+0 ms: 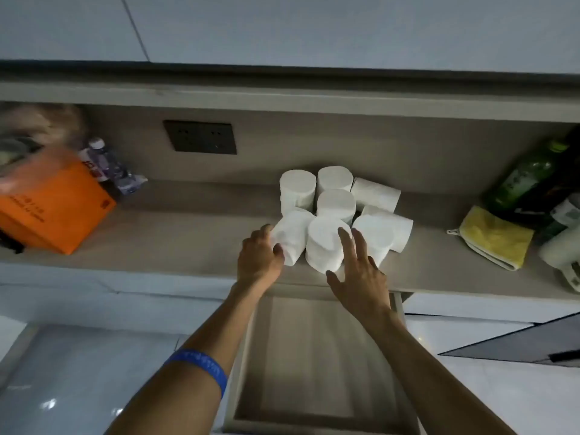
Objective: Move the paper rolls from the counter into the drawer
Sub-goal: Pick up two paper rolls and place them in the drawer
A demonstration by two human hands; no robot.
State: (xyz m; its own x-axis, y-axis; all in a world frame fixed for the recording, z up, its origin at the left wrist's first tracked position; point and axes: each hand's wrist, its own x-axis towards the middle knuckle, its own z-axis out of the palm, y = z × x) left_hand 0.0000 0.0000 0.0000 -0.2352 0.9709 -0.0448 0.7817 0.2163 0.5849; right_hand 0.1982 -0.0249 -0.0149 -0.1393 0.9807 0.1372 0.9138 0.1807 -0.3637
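Note:
Several white paper rolls [335, 202] stand and lie in a cluster on the beige counter [188, 237]. My left hand [259, 259] curls around the front-left roll [293, 233], thumb and fingers touching its sides. My right hand [357, 271] has its fingers spread against the right side of the front middle roll [324, 243], not closed on it. Below the counter edge an open drawer [314, 356] shows an empty wooden floor between my forearms.
An orange box [53, 208] and a small plastic bottle [106, 164] sit at the counter's left. A yellow cloth [496, 237], a green bottle [527, 174] and other bottles stand at the right. A dark wall socket [201, 138] is behind.

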